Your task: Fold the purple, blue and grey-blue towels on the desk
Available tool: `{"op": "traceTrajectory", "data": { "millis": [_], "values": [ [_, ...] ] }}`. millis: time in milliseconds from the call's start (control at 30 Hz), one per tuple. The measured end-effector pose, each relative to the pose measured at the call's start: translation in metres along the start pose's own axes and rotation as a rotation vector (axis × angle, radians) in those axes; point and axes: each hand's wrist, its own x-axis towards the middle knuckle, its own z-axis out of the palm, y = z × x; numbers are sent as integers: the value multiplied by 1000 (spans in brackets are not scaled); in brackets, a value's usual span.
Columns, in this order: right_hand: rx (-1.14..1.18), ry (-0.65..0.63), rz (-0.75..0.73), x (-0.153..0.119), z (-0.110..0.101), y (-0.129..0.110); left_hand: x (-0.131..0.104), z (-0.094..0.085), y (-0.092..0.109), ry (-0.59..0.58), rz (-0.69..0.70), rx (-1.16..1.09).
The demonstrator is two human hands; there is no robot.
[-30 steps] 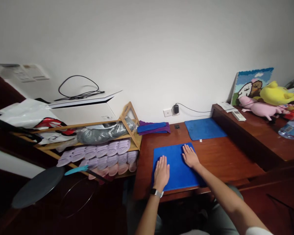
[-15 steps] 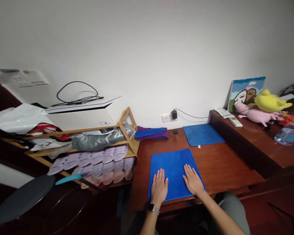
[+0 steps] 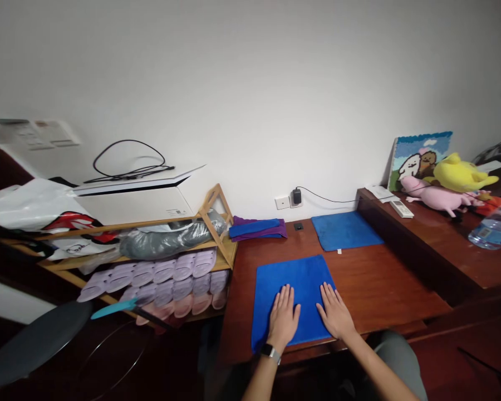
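Both hands, left hand (image 3: 284, 318) and right hand (image 3: 337, 313), are lying flat and open on the blue cloth (image 3: 294, 278), gripping nothing. The cloth is lying spread on the desk (image 3: 371, 284), near its front edge, not yet folded.

Square blue cloth (image 3: 294, 278) on reddish wooden desk (image 3: 379, 284); second flat blue cloth (image 3: 345, 229) at one o'clock, folded blue-and-purple towels (image 3: 256, 228) at eleven.

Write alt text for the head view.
Both hands, left hand and right hand, lie flat, palms down, on a blue cloth spread on a wooden desk. A second blue cloth lies further back, near folded towels.
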Motion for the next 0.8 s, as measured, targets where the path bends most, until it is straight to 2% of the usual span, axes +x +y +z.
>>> {"op": "traceTrajectory", "data": {
  "millis": [100, 167, 200, 267, 400, 467, 533, 600, 667, 733, 800],
  "values": [
    [0, -11, -5, 1, -1, -1, 20, 9, 34, -52, 51, -58],
    [-2, -22, -2, 1, -3, -2, 25, 14, 41, -83, 44, -68],
    [-4, -27, 2, 1, -5, -2, 24, 17, 37, -93, 25, -60],
    [-6, -38, 14, 1, -9, -4, 16, 19, 15, -88, -39, -22],
    [-6, -62, 27, 1, -16, -7, -13, 11, -64, 20, -205, 70],
    [-3, -62, 31, 0, -17, -8, -25, -2, -97, 49, -204, 83],
    [3, -59, 35, 1, -18, -9, -33, -16, -114, 61, -146, 72],
    [8, -49, 32, 2, -17, -10, -41, -29, -114, 116, -103, 53],
    [9, 5, 23, 1, -17, -10, -54, -36, -101, 197, -87, 23],
    [2, 120, -18, -5, -19, -10, -76, -37, -88, 245, -65, -8],
    [-1, 232, -121, -17, -22, -9, -104, -33, -80, 261, -46, -8]
  ]
}}
